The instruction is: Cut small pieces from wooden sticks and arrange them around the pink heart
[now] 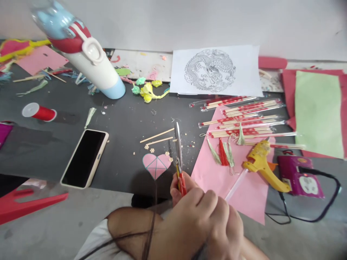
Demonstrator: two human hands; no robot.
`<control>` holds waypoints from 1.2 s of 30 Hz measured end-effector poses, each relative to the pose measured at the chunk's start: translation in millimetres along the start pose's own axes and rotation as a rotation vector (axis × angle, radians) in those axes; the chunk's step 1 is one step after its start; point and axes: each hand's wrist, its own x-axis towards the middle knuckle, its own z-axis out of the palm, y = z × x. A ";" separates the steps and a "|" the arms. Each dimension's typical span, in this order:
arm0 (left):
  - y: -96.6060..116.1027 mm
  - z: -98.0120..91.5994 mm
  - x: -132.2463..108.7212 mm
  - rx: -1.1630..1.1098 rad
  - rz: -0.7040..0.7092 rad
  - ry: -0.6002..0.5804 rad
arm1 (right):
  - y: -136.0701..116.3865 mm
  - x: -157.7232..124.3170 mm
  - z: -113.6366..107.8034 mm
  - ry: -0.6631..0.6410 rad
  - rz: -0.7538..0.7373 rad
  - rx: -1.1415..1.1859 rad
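Note:
Scissors [178, 148] with red and yellow handles point away from me over the dark table. My left hand [208, 220] is closed around the handle end, knuckles up, and covers most of my right hand [189, 183], whose fingers wrap the handles. The blades look nearly together, beside a short bit of stick. Left of them lie two thin wooden sticks [157, 135] and several small flower-shaped beads [152, 150]. A pink paper heart [155, 165] with teal lines lies near the table's front edge. Its lower tip meets a dark strand.
A phone [84, 159], red thread spool [40, 112] and tilted bottle [93, 65] are left. Behind lies a dragon drawing [214, 70]. At right are wrapped chopsticks [244, 131], tassels [223, 153], pink paper [206, 169], a yellow glue gun [260, 162] and a corded purple socket box [300, 177].

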 end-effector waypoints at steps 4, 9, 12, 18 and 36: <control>-4.0 -14.4 0.6 -0.059 0.026 0.070 | 3.5 -13.5 -8.6 0.014 0.103 -0.054; -12.6 -33.0 -11.4 -0.137 0.093 0.174 | 18.7 -6.2 -11.7 -0.079 0.326 0.286; -20.5 -37.7 -19.9 -0.145 0.020 0.268 | 23.6 3.8 -0.9 -0.424 0.269 0.704; -43.4 -27.3 -27.7 0.003 -0.310 0.425 | 37.1 -12.8 15.8 -0.558 0.262 0.845; -48.7 -16.2 -33.9 -0.185 -0.118 0.391 | 42.2 -40.5 -2.5 -0.586 0.161 0.685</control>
